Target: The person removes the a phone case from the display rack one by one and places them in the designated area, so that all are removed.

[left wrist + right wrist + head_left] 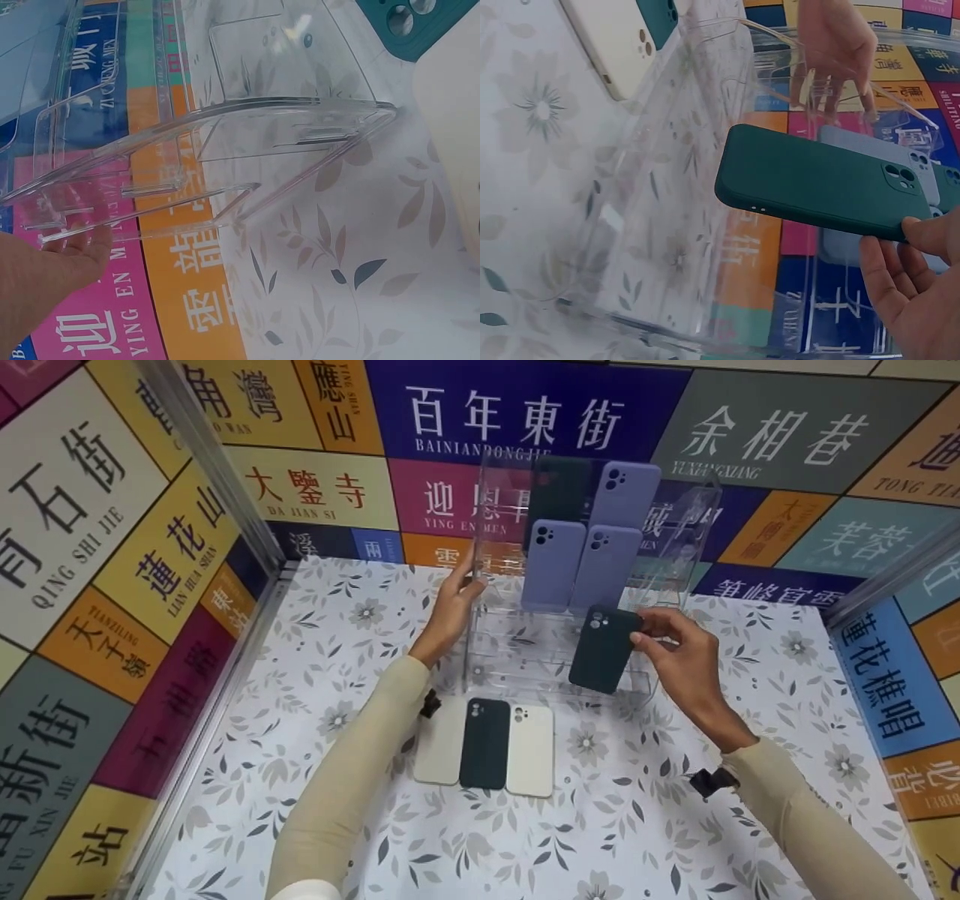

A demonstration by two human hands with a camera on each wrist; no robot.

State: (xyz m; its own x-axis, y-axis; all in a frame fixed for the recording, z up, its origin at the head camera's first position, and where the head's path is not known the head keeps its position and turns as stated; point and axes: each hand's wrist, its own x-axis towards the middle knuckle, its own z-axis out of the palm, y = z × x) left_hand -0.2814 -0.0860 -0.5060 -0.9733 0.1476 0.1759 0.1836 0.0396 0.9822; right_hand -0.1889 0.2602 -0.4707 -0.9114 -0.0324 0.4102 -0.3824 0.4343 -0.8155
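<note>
My right hand [679, 656] pinches a dark green phone case [604, 652] by its upper right edge, between thumb and fingers. The case hangs tilted before the lower tiers of a clear display stand [517, 649]. At the stand's left side, my left hand [450, 611] grips the clear side panel; its fingers show through the plastic in the left wrist view. Two purple phone cases [553, 566] stand side by side on a middle tier. Above them are another purple phone case [634, 487] and a dark green one [559, 491].
Below the stand, a cream phone case [439, 746], a dark green phone case [485, 746] and another cream case [531, 754] lie in a row on the floral tabletop [637, 825]. Walls with coloured lettered panels [510, 409] enclose the back and both sides.
</note>
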